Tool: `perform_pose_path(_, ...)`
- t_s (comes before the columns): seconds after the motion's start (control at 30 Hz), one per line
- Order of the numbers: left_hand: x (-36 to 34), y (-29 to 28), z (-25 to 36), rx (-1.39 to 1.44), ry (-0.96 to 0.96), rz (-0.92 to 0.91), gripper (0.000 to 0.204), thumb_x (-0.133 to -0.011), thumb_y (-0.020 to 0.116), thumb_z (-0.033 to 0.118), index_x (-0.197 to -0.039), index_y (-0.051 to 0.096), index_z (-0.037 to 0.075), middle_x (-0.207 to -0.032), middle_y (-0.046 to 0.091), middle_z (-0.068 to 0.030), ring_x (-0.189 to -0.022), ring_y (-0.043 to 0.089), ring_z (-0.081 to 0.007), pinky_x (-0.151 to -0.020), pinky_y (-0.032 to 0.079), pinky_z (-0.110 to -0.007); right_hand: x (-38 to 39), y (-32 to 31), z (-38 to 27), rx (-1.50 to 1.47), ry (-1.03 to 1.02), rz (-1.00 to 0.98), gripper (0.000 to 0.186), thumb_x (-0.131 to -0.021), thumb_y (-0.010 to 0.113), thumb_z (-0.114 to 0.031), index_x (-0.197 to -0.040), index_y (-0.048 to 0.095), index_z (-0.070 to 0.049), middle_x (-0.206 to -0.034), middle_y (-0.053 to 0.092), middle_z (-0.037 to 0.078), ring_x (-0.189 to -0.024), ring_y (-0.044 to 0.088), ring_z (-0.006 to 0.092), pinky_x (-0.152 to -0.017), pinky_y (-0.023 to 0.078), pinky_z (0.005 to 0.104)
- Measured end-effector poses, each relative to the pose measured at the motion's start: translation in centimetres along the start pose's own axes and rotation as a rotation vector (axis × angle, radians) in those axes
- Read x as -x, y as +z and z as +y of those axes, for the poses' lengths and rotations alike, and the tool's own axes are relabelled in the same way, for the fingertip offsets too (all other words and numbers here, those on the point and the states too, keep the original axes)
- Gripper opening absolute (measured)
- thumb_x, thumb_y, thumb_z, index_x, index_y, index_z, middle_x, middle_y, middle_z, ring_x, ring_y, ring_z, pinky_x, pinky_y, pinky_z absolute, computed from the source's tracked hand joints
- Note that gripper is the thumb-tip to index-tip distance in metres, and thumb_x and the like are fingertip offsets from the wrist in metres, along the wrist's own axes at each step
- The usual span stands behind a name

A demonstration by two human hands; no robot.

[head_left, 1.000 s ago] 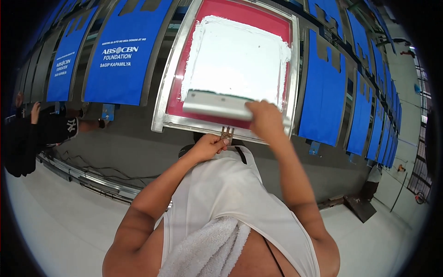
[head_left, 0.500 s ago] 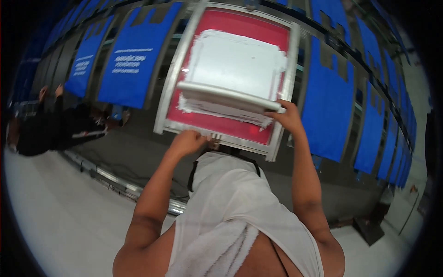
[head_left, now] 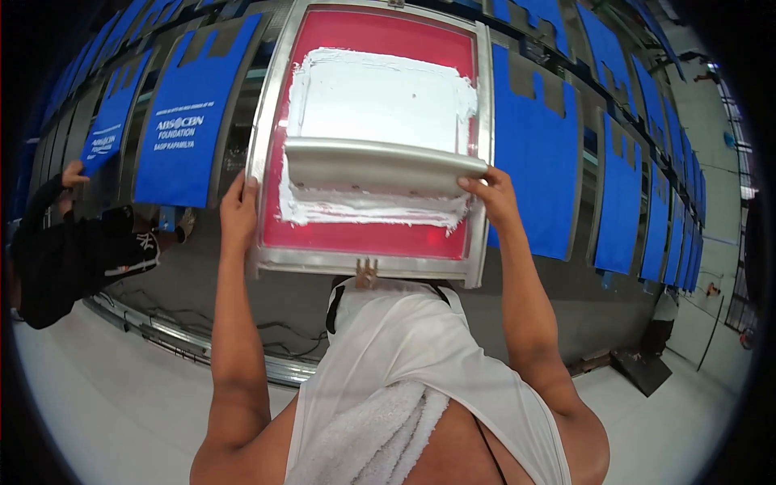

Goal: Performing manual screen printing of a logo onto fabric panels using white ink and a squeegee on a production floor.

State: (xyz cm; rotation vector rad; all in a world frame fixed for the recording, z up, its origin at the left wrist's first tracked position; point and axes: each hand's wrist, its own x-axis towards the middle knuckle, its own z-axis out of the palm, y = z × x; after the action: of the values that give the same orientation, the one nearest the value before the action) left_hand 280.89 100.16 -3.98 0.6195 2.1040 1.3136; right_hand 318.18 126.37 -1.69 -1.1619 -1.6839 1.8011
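Left hand (head_left: 238, 212) grips screen frame (head_left: 267, 153) edge; right hand (head_left: 490, 194) apparently clasps squeegee (head_left: 380, 166) end.

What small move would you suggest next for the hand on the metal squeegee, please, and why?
Probably a steady pull of the long silver metal squeegee toward the near rail. The right hand grips its right end, the left hand steadies the silver-framed red printing screen, and a ridge of white ink lies just below the blade, with red mesh beyond it uncovered.
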Motion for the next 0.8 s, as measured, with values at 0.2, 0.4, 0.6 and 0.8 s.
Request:
perform_pose_path(0.2,6.5,18.4,5.3,-0.041,0.016,-0.094,0.045,-0.094,0.054,0.032,-0.126,0.052,0.0,-0.108,0.065,-0.0161,-0.095,0.06,-0.0164,-0.083,0.046,-0.029,8.4,-17.1,-1.7,0.009,0.006,0.222,0.031,-0.068,0.075,-0.012,-0.095,0.068,0.0,-0.085,0.063,0.004,-0.082,0.057,0.0137,-0.079,0.044,0.0273)
perform_pose_path(0.4,13.3,34.5,9.5,-0.063,0.06,-0.083,0.043,-0.094,0.054,0.031,-0.122,0.055,-0.001,-0.104,0.066,-0.0168,-0.095,0.06,-0.0163,-0.082,0.046,-0.029,12.6,-35.1,2.7,0.073,0.014,0.27,0.034,-0.066,0.075,-0.01,-0.097,0.066,-0.002,-0.089,0.062,0.002,-0.089,0.054,0.0127,-0.082,0.041,0.0278)
perform_pose_path(0.6,15.6,39.1,9.9,0.014,-0.013,-0.091,0.043,-0.094,0.054,0.03,-0.122,0.055,-0.002,-0.103,0.066,-0.0153,-0.092,0.06,-0.015,-0.082,0.046,-0.028,10.7,-40.9,3.9,0.073,0.019,0.168,0.036,-0.065,0.077,-0.009,-0.1,0.066,-0.003,-0.092,0.062,0.003,-0.091,0.056,0.0146,-0.084,0.043,0.0286)
perform_pose_path(0.8,15.7,40.4,9.2,-0.027,-0.116,0.003,0.046,-0.092,0.056,0.03,-0.124,0.053,-0.002,-0.106,0.065,-0.014,-0.096,0.058,-0.0151,-0.084,0.045,-0.027,9.3,-42.6,6.0,0.159,0.106,0.22,0.044,-0.066,0.079,-0.015,-0.105,0.065,0.0,-0.092,0.063,0.006,-0.087,0.059,0.0168,-0.08,0.047,0.0298)
